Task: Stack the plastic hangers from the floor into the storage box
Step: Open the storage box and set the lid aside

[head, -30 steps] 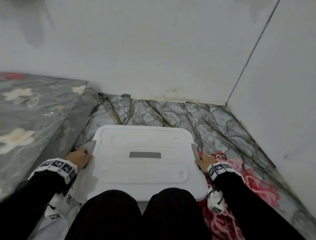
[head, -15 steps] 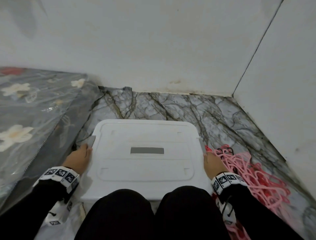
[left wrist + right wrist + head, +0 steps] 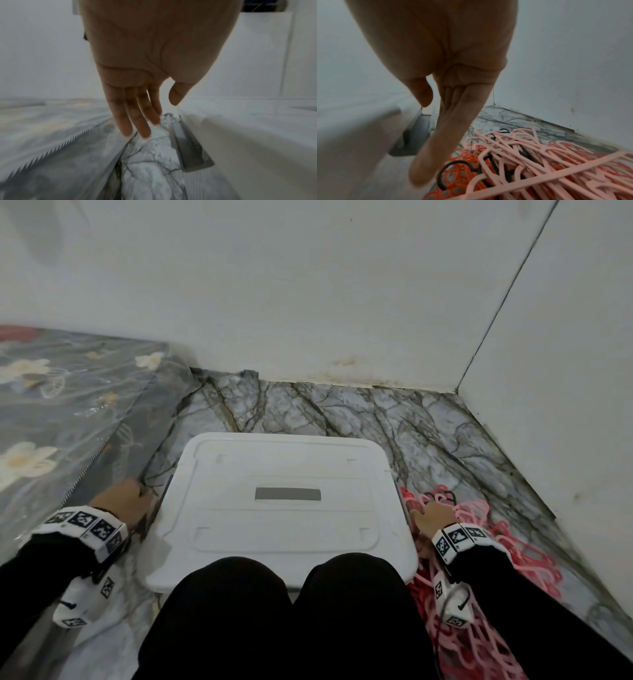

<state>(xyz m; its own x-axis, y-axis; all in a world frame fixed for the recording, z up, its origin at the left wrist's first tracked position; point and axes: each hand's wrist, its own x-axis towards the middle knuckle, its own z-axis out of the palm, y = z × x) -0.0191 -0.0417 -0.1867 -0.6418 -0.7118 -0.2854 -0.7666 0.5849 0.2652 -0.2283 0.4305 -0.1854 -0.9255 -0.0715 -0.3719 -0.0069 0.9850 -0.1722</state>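
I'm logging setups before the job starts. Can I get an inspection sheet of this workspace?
Surface: marble-pattern floor.
Job's things: white storage box, lid on, grey latches flipped out; pink, orange and black hangers piled on its right.
Clutter: nothing seen.
Hands: left hand and right hand open beside the box, holding nothing.
Cables: thin black cords at the wrist cameras.
Surroundings: white walls; floral mattress on the left.
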